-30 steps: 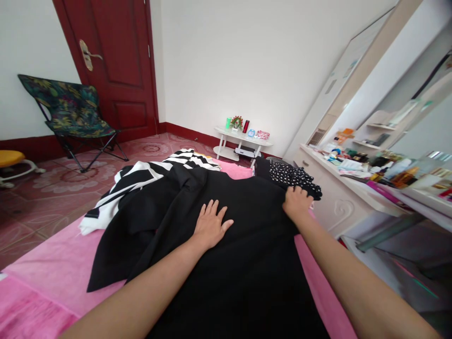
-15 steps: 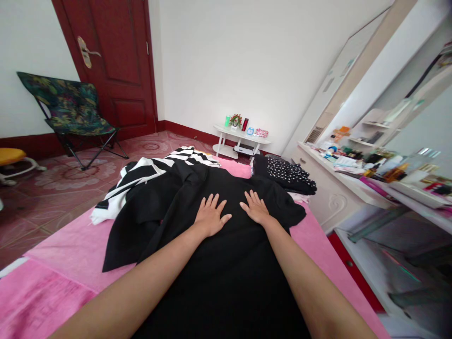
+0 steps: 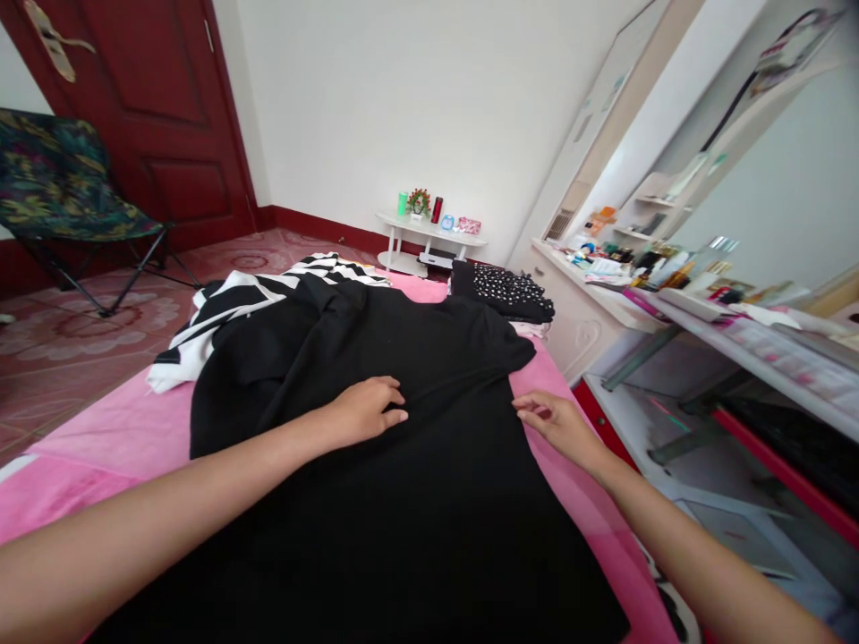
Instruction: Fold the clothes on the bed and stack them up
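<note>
A black short-sleeved top [image 3: 429, 501] lies spread out on a pink bed cover [image 3: 100, 425], its neckline at the far end. My left hand [image 3: 366, 410] rests on the middle of the top, fingers bent and thumb apart, with no fold visibly gripped. Beside the top's right edge, just below the sleeve, is my right hand [image 3: 560, 429]. Its thumb and fingertips are curved with a small gap between them, close to the fabric edge; whether they touch it I cannot tell. Rumpled black cloth covers part of a black-and-white striped garment [image 3: 181, 353] at the left.
Folded dark clothes with white dots [image 3: 514, 291] sit at the bed's far right. A dressing table [image 3: 604, 300] crowded with bottles stands along the right side. Beyond the bed are a small white table [image 3: 436, 234], a folding chair [image 3: 60, 188] and a red door [image 3: 161, 116].
Both hands have left their flat position near the neckline. My left hand has come back toward me, and my right hand has moved to the top's right edge. The view has turned right.
</note>
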{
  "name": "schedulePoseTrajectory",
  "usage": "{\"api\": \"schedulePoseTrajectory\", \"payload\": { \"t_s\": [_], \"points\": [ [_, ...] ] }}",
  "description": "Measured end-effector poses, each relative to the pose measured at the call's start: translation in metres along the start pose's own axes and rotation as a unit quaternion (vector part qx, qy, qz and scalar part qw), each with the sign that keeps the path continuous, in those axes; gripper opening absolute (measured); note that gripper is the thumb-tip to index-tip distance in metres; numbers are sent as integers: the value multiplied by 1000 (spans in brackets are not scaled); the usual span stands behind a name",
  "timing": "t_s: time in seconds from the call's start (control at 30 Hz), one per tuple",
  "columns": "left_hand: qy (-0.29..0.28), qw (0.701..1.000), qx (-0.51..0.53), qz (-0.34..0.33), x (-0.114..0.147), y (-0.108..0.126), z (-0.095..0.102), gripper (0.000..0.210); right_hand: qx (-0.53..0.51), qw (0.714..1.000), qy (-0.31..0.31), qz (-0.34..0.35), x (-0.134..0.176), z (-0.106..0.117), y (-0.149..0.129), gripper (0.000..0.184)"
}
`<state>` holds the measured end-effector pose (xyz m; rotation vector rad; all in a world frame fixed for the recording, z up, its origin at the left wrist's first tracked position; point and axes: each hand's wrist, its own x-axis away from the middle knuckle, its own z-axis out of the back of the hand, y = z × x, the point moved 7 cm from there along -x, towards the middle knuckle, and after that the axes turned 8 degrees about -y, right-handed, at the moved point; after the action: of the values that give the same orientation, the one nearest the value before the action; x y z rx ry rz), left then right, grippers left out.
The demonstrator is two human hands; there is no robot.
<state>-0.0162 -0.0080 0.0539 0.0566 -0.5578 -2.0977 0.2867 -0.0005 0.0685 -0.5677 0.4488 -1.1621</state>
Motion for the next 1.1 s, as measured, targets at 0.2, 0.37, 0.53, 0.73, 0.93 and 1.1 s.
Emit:
{"api": "schedulePoseTrajectory", "payload": {
  "t_s": [0.2, 0.37, 0.53, 0.73, 0.93, 1.1],
  "points": [
    [-7, 994, -19, -104, 22, 96, -34, 35, 57, 998, 23, -11, 0, -13, 10, 29],
    [-60, 996, -30, -64, 8, 116, -59, 21, 235, 969, 8, -72, -17, -28, 8, 13],
    [-54, 996, -5, -65, 4, 120, -63, 3, 262, 962, 1, -76, -20, -29, 3, 10],
    [-43, 996, -7, -73, 5, 123, -62, 3, 261, 963, -45, -52, -15, -27, -1, 19],
    [-63, 996, 15, -64, 4, 124, -56, 3, 255, 965, -17, -56, -14, -28, -2, 8],
    [-67, 993, 40, -84, 9, 139, -40, 5, 162, 984, 24, -71, -4, 6, 7, 6]
  ]
}}
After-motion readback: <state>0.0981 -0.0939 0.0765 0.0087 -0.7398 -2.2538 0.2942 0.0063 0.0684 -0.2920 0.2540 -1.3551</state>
